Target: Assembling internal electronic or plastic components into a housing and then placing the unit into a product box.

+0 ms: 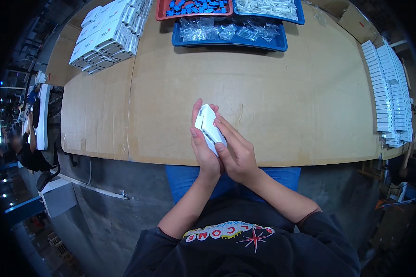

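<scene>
Both my hands are wrapped round a small white box (211, 128), held tilted above the near middle of the table. My left hand (203, 150) cups its left side and lower end, the thumb lying along the edge. From the right, my right hand (238, 154) presses on its upper face with the fingers and thumb. A narrow gap or dark strip shows along the box's left edge, and a small red mark is on its face. The underside of the box is hidden in my palms.
Stacked white boxes (108, 34) stand at the far left of the cardboard-covered table (263, 101); more white boxes (388, 92) line its right edge. At the back are a red tray (160, 14) of blue parts, a blue tray (301, 14) of white pieces and another blue tray (182, 42) of clear bags.
</scene>
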### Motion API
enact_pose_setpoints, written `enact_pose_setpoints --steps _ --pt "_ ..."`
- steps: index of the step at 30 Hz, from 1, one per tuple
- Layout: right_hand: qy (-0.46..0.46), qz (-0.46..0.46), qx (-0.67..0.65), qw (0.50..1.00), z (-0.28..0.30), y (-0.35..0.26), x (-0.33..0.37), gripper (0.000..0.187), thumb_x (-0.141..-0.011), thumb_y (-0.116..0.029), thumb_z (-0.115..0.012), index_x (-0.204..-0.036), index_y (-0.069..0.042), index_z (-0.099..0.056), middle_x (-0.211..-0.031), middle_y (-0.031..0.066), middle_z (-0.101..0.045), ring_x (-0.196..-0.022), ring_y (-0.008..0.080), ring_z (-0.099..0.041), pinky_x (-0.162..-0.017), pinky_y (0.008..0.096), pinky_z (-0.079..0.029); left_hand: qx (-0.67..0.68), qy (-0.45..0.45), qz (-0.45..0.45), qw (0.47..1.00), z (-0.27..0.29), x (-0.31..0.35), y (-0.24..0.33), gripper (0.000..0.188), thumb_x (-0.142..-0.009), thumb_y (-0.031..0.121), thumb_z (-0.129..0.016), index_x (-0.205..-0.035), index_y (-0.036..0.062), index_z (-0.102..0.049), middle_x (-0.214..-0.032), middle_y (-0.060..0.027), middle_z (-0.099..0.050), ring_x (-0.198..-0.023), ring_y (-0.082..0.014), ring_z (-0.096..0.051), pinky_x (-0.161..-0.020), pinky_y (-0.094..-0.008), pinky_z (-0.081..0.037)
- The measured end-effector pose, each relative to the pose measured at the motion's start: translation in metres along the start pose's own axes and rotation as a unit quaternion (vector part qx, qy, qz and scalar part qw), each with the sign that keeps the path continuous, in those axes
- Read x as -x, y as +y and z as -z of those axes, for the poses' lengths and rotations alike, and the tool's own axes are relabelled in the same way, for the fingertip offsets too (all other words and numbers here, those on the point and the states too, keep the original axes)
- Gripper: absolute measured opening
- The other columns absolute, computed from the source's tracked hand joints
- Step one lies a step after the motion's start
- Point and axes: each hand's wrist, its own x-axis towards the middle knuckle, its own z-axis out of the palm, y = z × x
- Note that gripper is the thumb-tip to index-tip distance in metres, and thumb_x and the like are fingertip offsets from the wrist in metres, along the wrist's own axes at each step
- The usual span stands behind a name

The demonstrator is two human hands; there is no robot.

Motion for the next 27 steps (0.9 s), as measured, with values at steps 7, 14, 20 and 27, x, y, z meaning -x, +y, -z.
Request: enact_pose_setpoints --steps 7,14,20,27 --pt "0.014 -0.384 -0.526 0.759 0.005 0.031 0.003 0.044 -0.115 -0.027 -0.048 -0.144 0.005 -0.053 -0.138 0.0135 -0.063 -0.128 0.0205 -0.060 -0.113 0.0357 -0.047 -0.053 -0.084 -0.061 0.993 -0.001 0.003 0.020 0.106 -0.098 0.084 -0.027 -0.163 0.0008 -0.027 -0.151 -0.0251 -0.048 -0.140 -0.0328 -0.050 -0.118 -0.0448 -0.038" --pt "-0.032 -0.337 -0.651 0.680 0.011 0.043 0.012 0.048 -0.112 -0.037 -0.051 -0.139 0.002 -0.054 -0.133 0.0137 -0.064 -0.126 0.0213 -0.062 -0.111 0.0378 -0.050 -0.052 -0.155 -0.061 0.985 -0.001 0.008 0.018 0.121 -0.090 0.089 -0.044 -0.160 -0.0083 -0.026 -0.151 -0.0286 -0.047 -0.137 -0.0338 -0.053 -0.116 -0.0455 -0.041" --pt "0.014 -0.390 -0.562 0.729 0.009 0.038 -0.001 0.041 -0.112 -0.035 -0.053 -0.136 -0.001 -0.056 -0.124 0.0115 -0.067 -0.120 0.0194 -0.066 -0.100 0.0360 -0.056 -0.141 -0.161 -0.118 0.970 0.004 0.001 0.010 0.115 -0.092 0.082 -0.047 -0.163 -0.0050 -0.020 -0.150 -0.0276 -0.047 -0.138 -0.0352 -0.051 -0.117 -0.0484 -0.040" --pt "0.045 -0.364 -0.445 0.817 0.018 -0.010 -0.009 0.046 -0.110 -0.026 -0.059 -0.145 0.003 -0.050 -0.134 0.0152 -0.065 -0.126 0.0207 -0.064 -0.104 0.0346 -0.054 -0.266 -0.139 -0.196 0.933 0.014 -0.004 0.001 0.098 -0.096 0.062 -0.055 -0.157 -0.0108 -0.032 -0.144 -0.0280 -0.050 -0.133 -0.0367 -0.054 -0.114 -0.0462 -0.042"
